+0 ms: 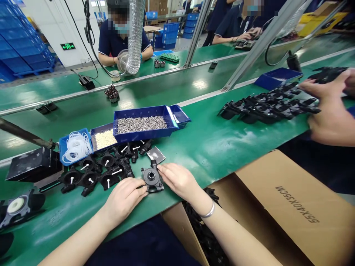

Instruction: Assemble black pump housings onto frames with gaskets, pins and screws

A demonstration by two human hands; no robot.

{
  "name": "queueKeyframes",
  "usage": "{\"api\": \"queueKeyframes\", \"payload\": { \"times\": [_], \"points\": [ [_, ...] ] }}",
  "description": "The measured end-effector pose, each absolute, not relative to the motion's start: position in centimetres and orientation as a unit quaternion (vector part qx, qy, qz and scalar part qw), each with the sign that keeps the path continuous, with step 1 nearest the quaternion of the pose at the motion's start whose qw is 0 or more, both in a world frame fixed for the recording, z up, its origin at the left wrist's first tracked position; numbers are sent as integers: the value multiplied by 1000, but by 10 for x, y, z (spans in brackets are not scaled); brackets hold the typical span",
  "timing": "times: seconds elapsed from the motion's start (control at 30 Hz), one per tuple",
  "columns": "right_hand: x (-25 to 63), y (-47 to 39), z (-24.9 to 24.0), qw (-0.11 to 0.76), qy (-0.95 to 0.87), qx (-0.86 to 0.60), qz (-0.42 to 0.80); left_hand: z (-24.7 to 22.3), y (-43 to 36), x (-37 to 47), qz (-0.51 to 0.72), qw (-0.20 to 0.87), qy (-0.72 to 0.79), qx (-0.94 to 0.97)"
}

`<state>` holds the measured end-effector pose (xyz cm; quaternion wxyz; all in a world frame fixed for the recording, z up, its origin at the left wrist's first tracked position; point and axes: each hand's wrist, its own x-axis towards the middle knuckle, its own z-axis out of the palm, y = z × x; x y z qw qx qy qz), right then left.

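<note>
A black plastic pump housing with a round hub and a short threaded spout stands on the green bench, between my hands. The fingers of my left hand are closed on its lower left edge. My right hand pinches its right side near the spout. Just behind it lies a small grey square plate. To the left, several similar black housings sit in rows, with thin white pins standing in them.
Behind the housings are bins of metal pins, cream-coloured small parts and white rings. A black block stands left. At right, a co-worker's hand is over more black parts. An open cardboard box sits below the bench edge.
</note>
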<state>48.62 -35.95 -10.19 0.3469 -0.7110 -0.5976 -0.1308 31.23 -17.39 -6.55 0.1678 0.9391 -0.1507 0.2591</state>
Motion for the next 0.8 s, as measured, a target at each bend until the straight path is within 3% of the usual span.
{"api": "queueKeyframes", "payload": {
  "times": [0.23,0.33,0.37,0.47,0.63,0.8],
  "points": [
    [548,-324,-9,399,-515,-722,-231,18,-127,379,314,104,-36,943],
    [589,-273,22,227,-490,-839,-62,41,-94,447,140,33,62,988],
    [600,-256,26,192,-489,-850,-22,43,-85,467,45,17,91,995],
    [619,-217,19,145,-489,-860,31,35,-67,507,-46,14,98,994],
    [626,-206,-7,167,-494,-852,37,16,-55,514,-41,39,87,995],
    [627,-213,-6,267,-476,-838,12,13,-52,512,-46,75,77,993]
  ]
}}
